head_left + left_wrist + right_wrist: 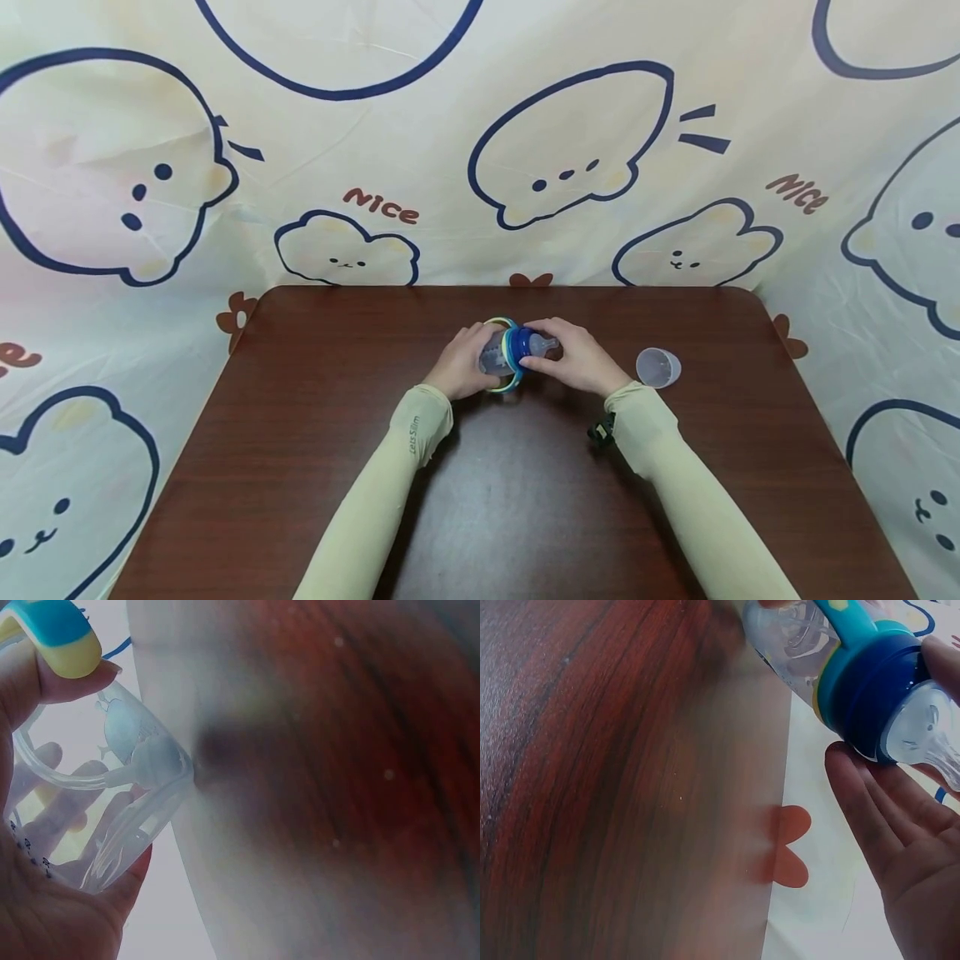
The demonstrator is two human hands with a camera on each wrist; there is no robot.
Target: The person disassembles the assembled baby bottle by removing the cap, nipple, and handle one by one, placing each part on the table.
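Between my hands, over the far part of the table, a clear baby bottle (495, 356) lies tilted on its side with the nipple (542, 344) toward the right. My left hand (465, 362) grips its clear body; in the left wrist view the fingers wrap behind it, and a straw with a weighted end shows inside. My right hand (576, 357) pinches the dark blue collar (874, 694) between thumb and fingertips. A yellow and turquoise handle ring (514, 375) sits beside the collar. To the right of my right hand, a translucent cap (658, 367) rests on the table.
The brown wooden table (517, 517) has rounded far corners. Behind and beside it hangs a pale cloth (450, 150) printed with cartoon animals. A dark strap with a buckle (602, 431) is on my right wrist.
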